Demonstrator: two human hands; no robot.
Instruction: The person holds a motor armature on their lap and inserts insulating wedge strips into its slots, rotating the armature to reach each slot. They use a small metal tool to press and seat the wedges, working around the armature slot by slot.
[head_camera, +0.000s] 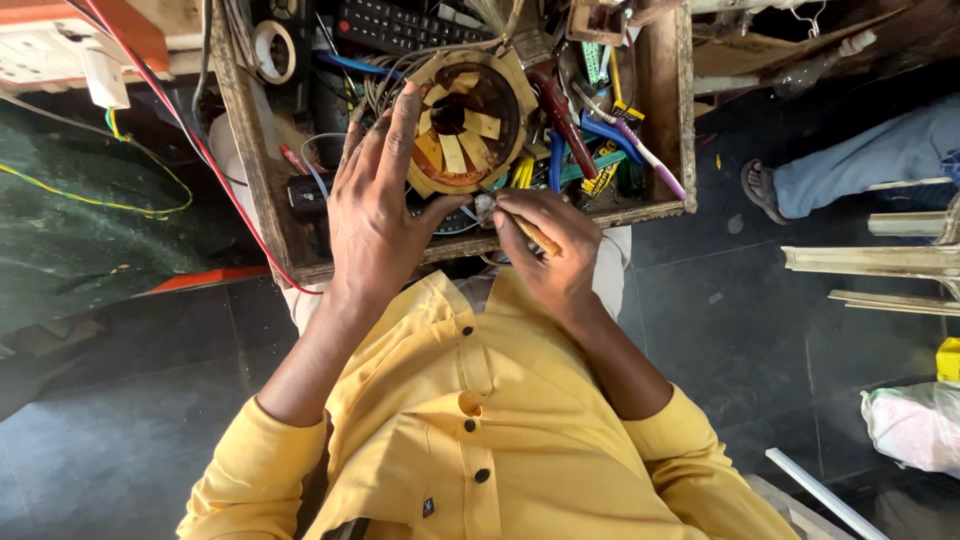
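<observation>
Your left hand (375, 215) spreads wide against the motor stator (465, 120), your right hand (545, 245) pinches a wooden-handled tool (530, 232) at its lower rim; insulation strips sit fitted, winding unfinished.

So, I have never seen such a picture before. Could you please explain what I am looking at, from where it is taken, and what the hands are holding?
There is no machine here, only a person working with two bare hands. The single picture comes from a camera worn on that person's head, looking down, so you see the yellow shirt at the bottom and the hands above it.

The left hand rests with spread fingers against a round motor coil, a ring with yellowish paper strips inside. The right hand grips a small tool with a wooden handle, its tip near the ring's lower edge.

The ring lies in a wooden box crowded with pliers, wires, a roll of tape and a remote control. At the right, another person's sandalled foot stands on the dark floor.
</observation>
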